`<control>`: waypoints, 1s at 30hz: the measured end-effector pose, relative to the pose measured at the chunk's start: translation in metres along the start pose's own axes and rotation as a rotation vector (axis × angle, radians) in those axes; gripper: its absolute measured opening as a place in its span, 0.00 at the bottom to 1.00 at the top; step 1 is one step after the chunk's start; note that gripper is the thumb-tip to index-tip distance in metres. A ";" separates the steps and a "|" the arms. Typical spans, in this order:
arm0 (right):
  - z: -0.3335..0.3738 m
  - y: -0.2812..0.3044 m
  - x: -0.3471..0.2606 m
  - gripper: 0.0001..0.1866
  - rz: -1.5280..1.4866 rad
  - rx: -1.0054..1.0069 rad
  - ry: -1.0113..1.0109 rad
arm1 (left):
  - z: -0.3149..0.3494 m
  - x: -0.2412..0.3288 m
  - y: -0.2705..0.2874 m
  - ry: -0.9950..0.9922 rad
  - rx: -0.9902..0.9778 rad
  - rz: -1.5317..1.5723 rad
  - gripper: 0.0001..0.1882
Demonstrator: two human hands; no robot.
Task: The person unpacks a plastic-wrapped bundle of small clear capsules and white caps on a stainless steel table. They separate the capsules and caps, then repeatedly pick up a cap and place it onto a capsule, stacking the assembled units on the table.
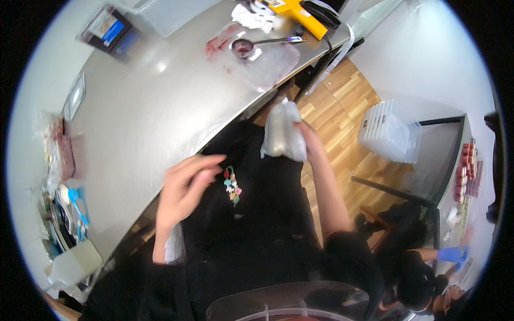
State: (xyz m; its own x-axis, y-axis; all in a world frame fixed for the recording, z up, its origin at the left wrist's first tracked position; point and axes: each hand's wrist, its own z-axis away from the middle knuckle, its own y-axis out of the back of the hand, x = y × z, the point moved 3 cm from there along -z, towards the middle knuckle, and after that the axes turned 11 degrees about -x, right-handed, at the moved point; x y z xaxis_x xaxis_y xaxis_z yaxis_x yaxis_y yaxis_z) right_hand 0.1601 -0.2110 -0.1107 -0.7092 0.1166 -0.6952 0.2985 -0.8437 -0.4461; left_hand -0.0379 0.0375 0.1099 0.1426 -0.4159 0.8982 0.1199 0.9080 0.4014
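We judge the bulging, translucent white plastic bag (281,131) soft and slippery, best cradled mid-body; right hand (310,142) clasps its side, left hand (183,186) apart, apparently empty.

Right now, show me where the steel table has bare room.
Bare: the broad middle of the steel table, between the bagged red item at left and the red-smeared clear plastic at upper right, down toward the left hand. Crowded: the upper right, with the ladle and yellow device, and the lower left, around the blue utensil.
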 end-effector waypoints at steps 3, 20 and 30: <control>-0.108 0.026 0.000 0.22 -0.036 -0.061 -0.055 | 0.006 0.008 0.040 0.020 0.352 -0.461 0.21; -0.252 0.068 0.134 0.21 1.443 0.244 -0.277 | -0.011 -0.010 0.055 0.403 0.313 -0.805 0.31; -0.244 0.085 0.150 0.21 1.533 0.242 -0.352 | -0.007 -0.007 0.058 0.419 0.267 -0.771 0.31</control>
State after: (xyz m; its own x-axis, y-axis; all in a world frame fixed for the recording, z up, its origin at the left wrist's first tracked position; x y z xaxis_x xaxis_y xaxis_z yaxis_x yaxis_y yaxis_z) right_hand 0.2351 -0.1376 -0.3903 0.0387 -0.9775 -0.2073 0.7579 -0.1065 0.6436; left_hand -0.0247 0.0933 0.1253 0.4683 -0.8484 0.2468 0.1060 0.3313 0.9376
